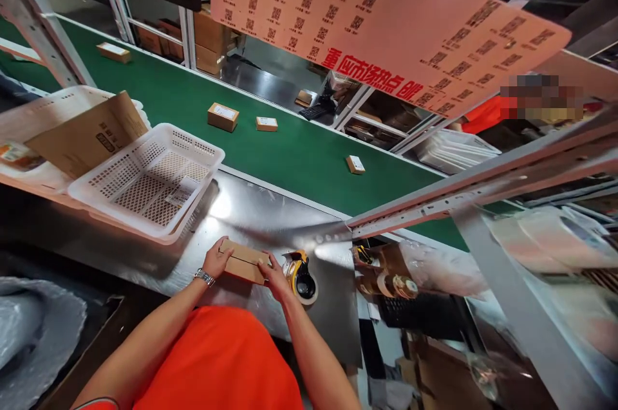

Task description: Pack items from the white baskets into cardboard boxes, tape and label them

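A small brown cardboard box (244,261) lies on the steel worktop (251,214) right in front of me. My left hand (216,258), with a metal watch on the wrist, grips the box's left end. My right hand (274,274) presses on its right end. Just to the right of that hand rests a yellow and black tape dispenser (300,275) with a roll of clear tape.
A white perforated basket (149,179) with a paper slip stands at the left, beside a second basket holding flat cardboard (87,134). Several small parcels (223,116) ride the green conveyor belt (290,152) beyond. Tape rolls (393,284) and a metal frame are at right.
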Action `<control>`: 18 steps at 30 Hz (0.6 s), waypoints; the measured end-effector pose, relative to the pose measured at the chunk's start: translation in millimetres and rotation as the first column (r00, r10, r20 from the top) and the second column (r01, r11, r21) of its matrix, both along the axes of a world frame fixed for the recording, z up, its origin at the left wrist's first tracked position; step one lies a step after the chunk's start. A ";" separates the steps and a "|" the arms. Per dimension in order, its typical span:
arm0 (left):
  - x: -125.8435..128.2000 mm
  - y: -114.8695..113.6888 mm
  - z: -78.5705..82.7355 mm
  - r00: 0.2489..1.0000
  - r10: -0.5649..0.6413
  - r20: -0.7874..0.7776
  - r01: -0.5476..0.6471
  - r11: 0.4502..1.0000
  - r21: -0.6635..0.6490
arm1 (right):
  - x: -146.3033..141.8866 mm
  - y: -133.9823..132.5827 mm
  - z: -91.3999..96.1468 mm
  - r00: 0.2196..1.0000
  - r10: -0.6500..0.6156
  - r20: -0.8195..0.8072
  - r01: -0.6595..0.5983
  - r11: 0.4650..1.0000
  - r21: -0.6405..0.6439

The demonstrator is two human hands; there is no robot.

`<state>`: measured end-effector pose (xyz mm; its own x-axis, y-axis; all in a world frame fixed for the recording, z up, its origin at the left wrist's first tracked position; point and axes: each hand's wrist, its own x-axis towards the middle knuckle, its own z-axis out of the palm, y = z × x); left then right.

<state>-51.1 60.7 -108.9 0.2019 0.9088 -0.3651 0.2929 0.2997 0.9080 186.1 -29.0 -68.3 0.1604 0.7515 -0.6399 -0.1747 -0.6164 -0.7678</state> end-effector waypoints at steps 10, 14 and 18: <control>4.3 10.9 15.8 0.998 -0.003 -0.066 0.016 0.982 0.188 | 29.6 -21.2 -6.9 0.874 -0.029 0.485 -0.048 0.988 0.146; 6.6 12.2 21.0 0.994 -0.003 -0.106 0.027 0.973 0.230 | 52.0 -62.1 -25.8 0.448 -0.165 0.879 0.022 0.984 0.174; 7.8 15.1 27.1 0.992 -0.030 -0.126 0.060 0.969 0.240 | 65.7 -76.4 -33.5 0.535 -0.021 0.845 -0.027 0.999 0.041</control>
